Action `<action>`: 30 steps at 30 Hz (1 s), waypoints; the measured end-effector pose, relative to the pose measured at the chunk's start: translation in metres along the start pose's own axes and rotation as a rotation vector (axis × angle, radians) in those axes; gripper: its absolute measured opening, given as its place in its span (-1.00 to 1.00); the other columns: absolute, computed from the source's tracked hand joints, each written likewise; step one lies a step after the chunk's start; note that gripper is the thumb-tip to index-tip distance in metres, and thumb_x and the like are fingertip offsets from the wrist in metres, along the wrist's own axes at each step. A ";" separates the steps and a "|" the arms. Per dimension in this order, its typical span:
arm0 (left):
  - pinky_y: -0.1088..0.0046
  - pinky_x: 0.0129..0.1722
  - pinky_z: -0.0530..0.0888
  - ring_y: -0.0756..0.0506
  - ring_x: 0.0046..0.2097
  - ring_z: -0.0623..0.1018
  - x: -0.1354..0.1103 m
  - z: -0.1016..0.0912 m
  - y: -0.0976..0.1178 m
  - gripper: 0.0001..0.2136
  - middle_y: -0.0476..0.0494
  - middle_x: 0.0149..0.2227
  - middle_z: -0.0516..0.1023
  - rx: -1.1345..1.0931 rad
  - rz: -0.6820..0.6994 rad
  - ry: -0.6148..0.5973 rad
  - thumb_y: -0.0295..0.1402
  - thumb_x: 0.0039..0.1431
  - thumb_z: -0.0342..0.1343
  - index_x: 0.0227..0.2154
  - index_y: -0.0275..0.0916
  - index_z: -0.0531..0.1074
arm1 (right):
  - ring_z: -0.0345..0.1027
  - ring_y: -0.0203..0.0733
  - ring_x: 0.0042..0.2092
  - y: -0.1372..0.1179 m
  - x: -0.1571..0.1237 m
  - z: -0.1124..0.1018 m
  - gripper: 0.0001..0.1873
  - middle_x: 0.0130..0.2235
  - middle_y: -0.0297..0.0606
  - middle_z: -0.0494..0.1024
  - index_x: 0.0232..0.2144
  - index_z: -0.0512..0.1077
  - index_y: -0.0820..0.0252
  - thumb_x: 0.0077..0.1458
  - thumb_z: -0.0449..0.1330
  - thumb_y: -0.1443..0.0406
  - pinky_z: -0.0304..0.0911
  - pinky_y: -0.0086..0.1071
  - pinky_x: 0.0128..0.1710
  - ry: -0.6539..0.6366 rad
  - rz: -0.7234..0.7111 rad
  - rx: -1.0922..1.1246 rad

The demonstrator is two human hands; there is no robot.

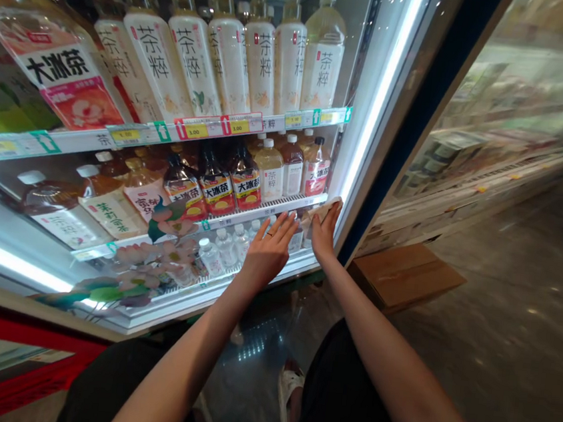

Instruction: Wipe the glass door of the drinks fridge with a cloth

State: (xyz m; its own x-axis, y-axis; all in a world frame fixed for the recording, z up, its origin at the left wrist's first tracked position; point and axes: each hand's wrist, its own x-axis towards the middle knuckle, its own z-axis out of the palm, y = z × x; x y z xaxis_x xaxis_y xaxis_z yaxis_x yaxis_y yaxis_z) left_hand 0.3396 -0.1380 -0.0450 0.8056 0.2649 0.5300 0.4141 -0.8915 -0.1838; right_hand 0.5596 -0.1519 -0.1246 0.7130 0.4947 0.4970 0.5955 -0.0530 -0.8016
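Note:
My left hand (pixel 267 253) lies flat with fingers stretched out against the lower glass of a drinks fridge door (pixel 236 260), in front of small water bottles (pixel 225 245). My right hand (pixel 324 232) presses a crumpled white cloth (pixel 324 209) onto the glass near the door's right edge, beside the lit frame (pixel 370 133). Behind the glass, tall tea bottles (pixel 258 54) stand on the top shelf and dark tea bottles (pixel 216 187) on the middle shelf.
A brown cardboard box (pixel 403 274) lies on the floor right of the fridge. An open chiller with goods (pixel 511 128) runs along the right. Flower stickers (pixel 156 258) decorate the glass. My sandalled foot (pixel 288 386) rests on the shiny grey floor.

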 end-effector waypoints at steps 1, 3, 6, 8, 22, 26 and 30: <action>0.11 0.61 0.11 -0.17 0.60 0.15 0.002 0.000 0.000 -0.35 -0.11 0.58 0.10 0.001 0.008 0.013 -0.51 0.39 -0.01 0.53 -0.28 0.23 | -0.54 -0.02 0.67 -0.001 0.001 -0.002 -0.12 0.67 -0.13 -0.38 0.63 -0.44 0.01 0.49 -0.15 -0.05 -0.31 0.16 0.62 0.005 -0.004 -0.006; 0.12 0.61 0.12 -0.17 0.60 0.16 0.008 0.001 -0.001 -0.35 -0.13 0.58 0.12 0.004 0.036 0.032 -0.52 0.38 -0.01 0.52 -0.28 0.24 | -0.45 -0.01 0.67 -0.003 0.001 -0.007 -0.15 0.67 -0.13 -0.31 0.63 -0.37 -0.02 0.49 -0.14 0.00 -0.26 0.16 0.61 0.006 -0.036 -0.029; 0.12 0.58 0.19 -0.17 0.59 0.17 0.018 0.005 -0.003 -0.35 -0.17 0.57 0.14 0.016 0.128 0.025 -0.54 0.37 -0.02 0.52 -0.32 0.23 | -0.27 0.02 0.64 -0.002 -0.001 -0.017 -0.20 0.64 -0.11 -0.13 0.63 -0.21 -0.03 0.46 -0.11 0.09 -0.18 0.16 0.60 0.005 -0.100 -0.081; 0.13 0.56 0.24 -0.18 0.59 0.19 0.028 0.008 -0.005 -0.35 -0.20 0.57 0.16 0.029 0.217 -0.005 -0.56 0.38 -0.03 0.52 -0.35 0.21 | -0.13 0.08 0.60 0.000 0.000 -0.026 -0.21 0.59 -0.06 0.01 0.61 -0.06 -0.01 0.41 -0.05 0.15 -0.15 0.19 0.59 0.015 -0.113 -0.113; 0.24 0.54 0.27 -0.17 0.41 0.49 0.128 0.029 0.013 -0.54 -0.28 0.30 0.60 0.102 0.706 -0.120 -0.56 0.46 0.00 0.34 -0.32 0.47 | 0.35 0.05 0.42 -0.001 0.028 -0.079 -0.41 0.36 -0.10 0.54 0.19 0.64 0.13 0.32 0.07 0.02 0.17 0.00 0.49 -0.059 0.040 0.494; 0.25 0.58 0.21 -0.19 0.40 0.50 0.139 0.035 0.016 -0.56 -0.30 0.25 0.62 0.185 0.703 -0.121 -0.61 0.44 -0.05 0.26 -0.41 0.54 | 0.47 0.11 0.35 -0.010 0.028 -0.086 -0.33 0.24 -0.11 0.67 0.15 0.66 0.13 0.34 0.05 -0.13 0.26 0.06 0.44 -0.102 0.108 0.679; 0.29 0.61 0.16 -0.12 0.51 0.36 0.141 0.039 0.009 -0.44 -0.20 0.41 0.49 0.165 0.781 -0.139 -0.68 0.37 -0.05 0.36 -0.31 0.47 | 0.43 0.10 0.39 -0.012 0.030 -0.092 -0.28 0.28 -0.16 0.64 0.18 0.65 0.14 0.33 0.04 -0.18 0.22 0.00 0.47 -0.082 0.130 0.685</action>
State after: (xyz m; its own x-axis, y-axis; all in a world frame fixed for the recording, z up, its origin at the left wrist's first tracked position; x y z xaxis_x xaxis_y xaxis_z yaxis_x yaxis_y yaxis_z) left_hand 0.4731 -0.0941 -0.0044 0.9287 -0.3590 0.0928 -0.2413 -0.7751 -0.5839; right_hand 0.6084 -0.2161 -0.0697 0.7163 0.5864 0.3782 0.1215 0.4290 -0.8951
